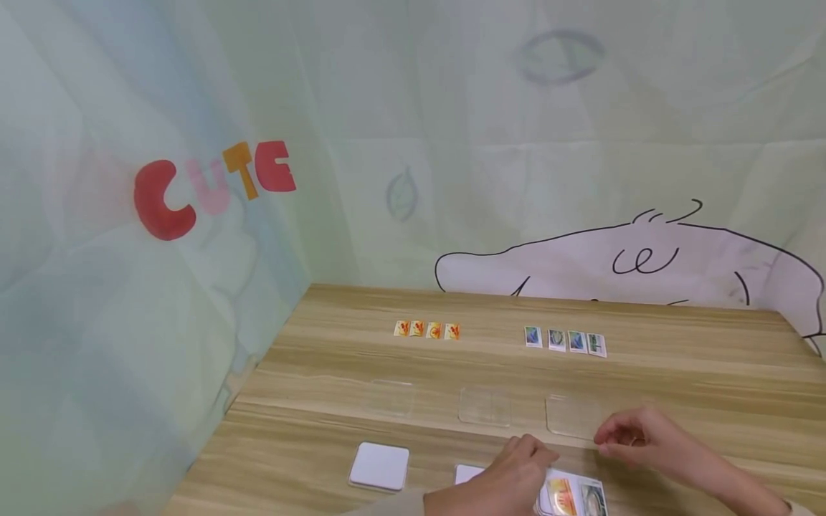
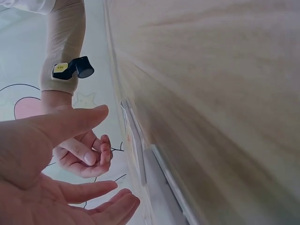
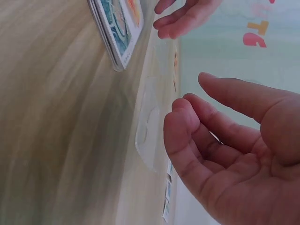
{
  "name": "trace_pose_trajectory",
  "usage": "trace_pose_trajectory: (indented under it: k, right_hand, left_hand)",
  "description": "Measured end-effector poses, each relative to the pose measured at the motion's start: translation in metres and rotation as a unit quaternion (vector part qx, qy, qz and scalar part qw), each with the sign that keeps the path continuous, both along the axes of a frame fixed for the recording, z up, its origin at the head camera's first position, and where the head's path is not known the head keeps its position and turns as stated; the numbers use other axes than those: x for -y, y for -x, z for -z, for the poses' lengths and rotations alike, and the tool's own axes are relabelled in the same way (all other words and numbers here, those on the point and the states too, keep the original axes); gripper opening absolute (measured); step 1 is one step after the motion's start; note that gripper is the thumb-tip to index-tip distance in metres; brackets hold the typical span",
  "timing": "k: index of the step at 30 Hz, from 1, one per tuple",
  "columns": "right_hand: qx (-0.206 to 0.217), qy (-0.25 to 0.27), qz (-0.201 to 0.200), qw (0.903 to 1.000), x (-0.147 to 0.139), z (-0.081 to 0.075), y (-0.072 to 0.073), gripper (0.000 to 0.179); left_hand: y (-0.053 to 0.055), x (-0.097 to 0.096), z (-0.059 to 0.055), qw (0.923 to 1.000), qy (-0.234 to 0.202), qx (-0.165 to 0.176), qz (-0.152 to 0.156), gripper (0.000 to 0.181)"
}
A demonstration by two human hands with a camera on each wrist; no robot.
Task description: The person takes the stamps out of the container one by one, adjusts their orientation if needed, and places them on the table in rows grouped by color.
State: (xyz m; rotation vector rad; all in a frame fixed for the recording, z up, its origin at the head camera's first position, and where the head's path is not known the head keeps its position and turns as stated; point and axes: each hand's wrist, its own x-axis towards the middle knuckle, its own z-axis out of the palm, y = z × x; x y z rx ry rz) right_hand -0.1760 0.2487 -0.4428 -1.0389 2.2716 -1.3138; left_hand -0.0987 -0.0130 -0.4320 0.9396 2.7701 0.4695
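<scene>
My left hand hovers low over the near part of the table, thumb and fingers apart and nothing between them. Close beside its fingers lies a white card with orange and green pictures, on top of a stack. Part of a white card shows behind the left hand. To the right, my right hand is raised near a clear plastic square, its fingers loosely bent. In the right wrist view that hand holds nothing, and the picture card stack lies past it.
A white card stack lies at the near left. Two more clear squares, one in the middle and a fainter left one, share a row. Small orange cards and small blue-green cards line the back, before a fabric wall.
</scene>
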Motion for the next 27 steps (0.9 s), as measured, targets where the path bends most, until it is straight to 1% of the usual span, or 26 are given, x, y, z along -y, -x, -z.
trace_pose_trajectory:
  k: [3,7,10,13,20,23,27]
  right_hand:
    - [-0.001,-0.001,0.001,1.0000,-0.001,0.005,-0.003,0.005]
    - [0.000,0.011,-0.005,0.9999,-0.002,0.011,-0.006,0.004]
    - [0.004,0.027,-0.016,0.9995,-0.002,0.016,-0.007,0.004]
    - [0.009,0.030,-0.021,0.9993,-0.002,0.019,-0.007,0.005]
    - [0.044,0.020,-0.021,0.9986,-0.001,0.022,-0.009,0.009]
    - [0.044,0.019,-0.021,0.9986,0.000,0.023,-0.010,0.008]
    - [0.034,0.025,-0.027,0.9987,0.002,0.025,-0.012,0.007]
  left_hand:
    - [0.002,-0.001,0.000,1.0000,0.002,-0.006,0.005,0.078]
    - [0.003,-0.004,0.002,1.0000,0.008,-0.003,0.001,0.078]
    - [0.003,-0.005,0.003,0.9999,0.013,0.003,-0.003,0.078]
    - [0.003,-0.006,0.005,0.9998,0.019,0.001,-0.004,0.078]
    - [0.002,-0.007,0.009,0.9995,0.030,-0.004,-0.002,0.074]
    - [0.002,-0.007,0.011,0.9995,0.032,-0.008,-0.003,0.073]
    - [0.001,-0.009,0.013,0.9994,0.035,0.000,-0.006,0.071]
